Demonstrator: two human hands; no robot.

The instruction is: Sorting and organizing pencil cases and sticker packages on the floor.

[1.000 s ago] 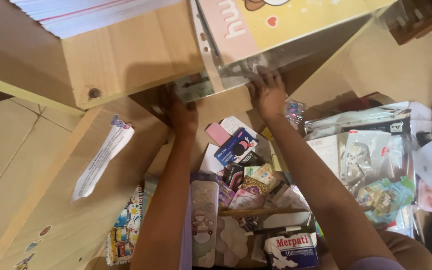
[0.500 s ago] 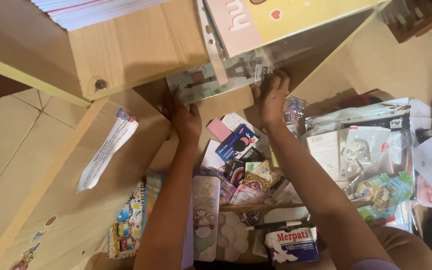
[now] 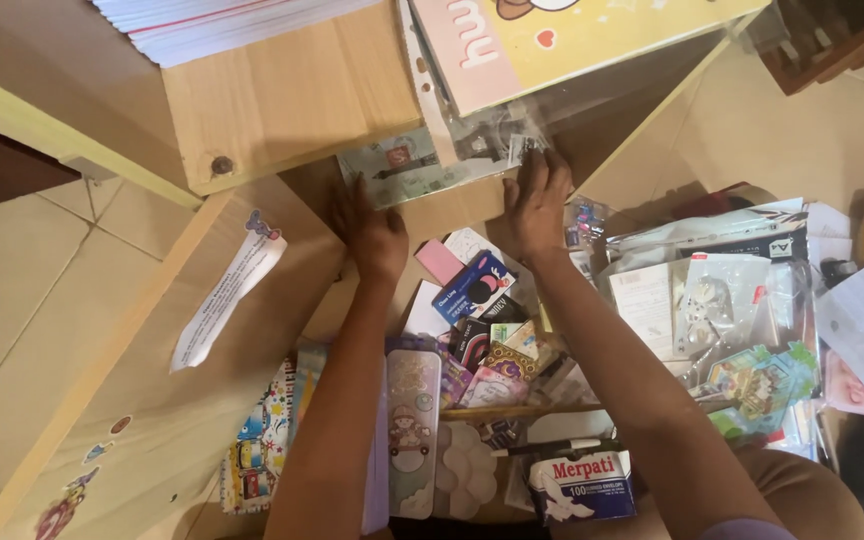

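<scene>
Both my arms reach forward into a wooden compartment under a shelf. My left hand (image 3: pixel 377 235) lies with its fingertips on the lower left edge of a clear plastic sleeve (image 3: pixel 402 165) holding printed paper. My right hand (image 3: pixel 537 200) presses on the sleeve's crinkled right end. The sleeve sticks out from under the wooden shelf board (image 3: pixel 292 100). Below my hands lies a pile of small cards (image 3: pixel 472 290) and a pink note pad (image 3: pixel 439 262).
A yellow cartoon book (image 3: pixel 572 40) and a paper stack (image 3: pixel 212 25) rest on the shelf. A purple pencil tin (image 3: pixel 412 420), a white and blue envelope box (image 3: pixel 582 485) and sticker sheets (image 3: pixel 257 450) lie near me. Plastic packets (image 3: pixel 732 300) lie at right. A paper strip (image 3: pixel 227 290) sits on the left board.
The plastic sleeve has slid out from under the shelf toward me, and more of it shows. Both hands stayed at its near edge.
</scene>
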